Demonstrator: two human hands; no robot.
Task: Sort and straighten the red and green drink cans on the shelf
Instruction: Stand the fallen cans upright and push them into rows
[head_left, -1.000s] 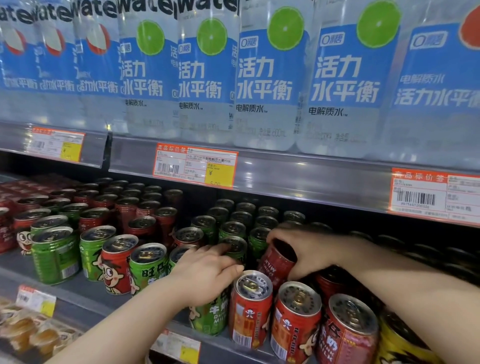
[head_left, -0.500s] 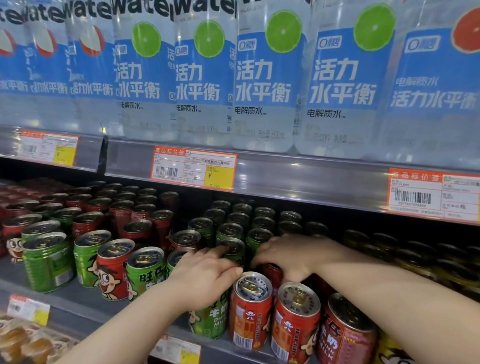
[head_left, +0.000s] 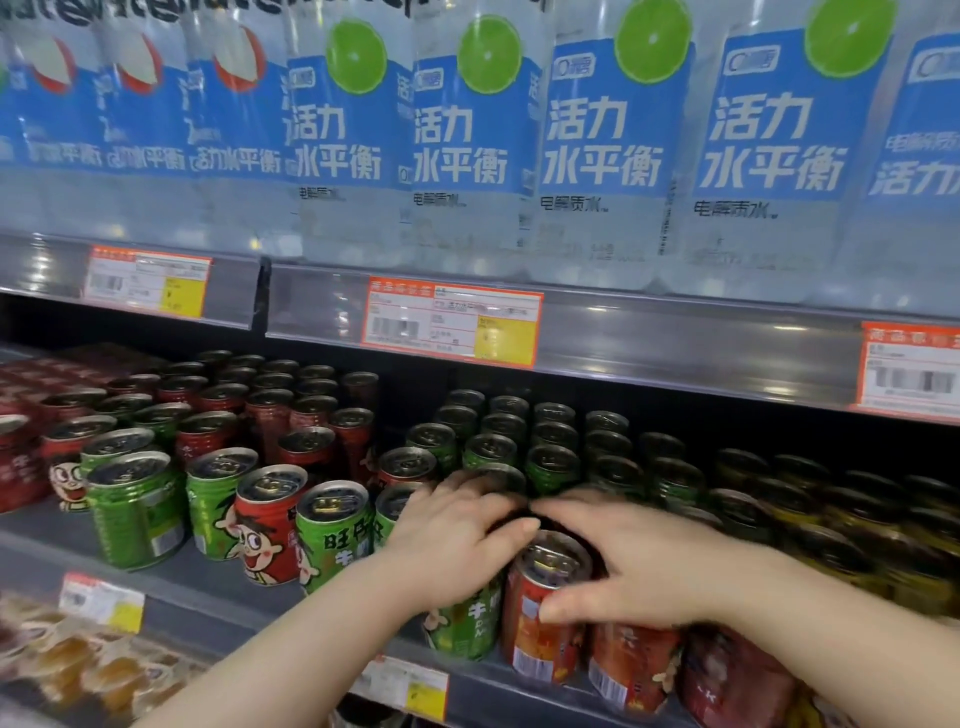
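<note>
Red and green drink cans stand mixed on the grey shelf (head_left: 234, 587). My left hand (head_left: 457, 540) grips the top of a green can (head_left: 462, 631) at the front edge. Right beside it stands a red can (head_left: 540, 639); my right hand (head_left: 623, 566) grips it from above, thumb on its front, fingers spread over its lid. The fingertips of both hands nearly touch. To the left stand a green can (head_left: 135, 514), a red can (head_left: 270, 525) and another green can (head_left: 332, 530) in a crooked front row. A block of green cans (head_left: 493, 431) fills the back middle.
Dark and yellow cans (head_left: 831, 519) fill the shelf to the right. More red cans (head_left: 634, 665) stand under my right wrist. The upper shelf rail with an orange price tag (head_left: 452, 322) hangs low overhead, carrying large water bottles (head_left: 467, 145). Packaged snacks (head_left: 78, 660) lie on the shelf below.
My right hand came forward from a tilted red can further back and now covers the front-row red can. My left hand stays on the green can.
</note>
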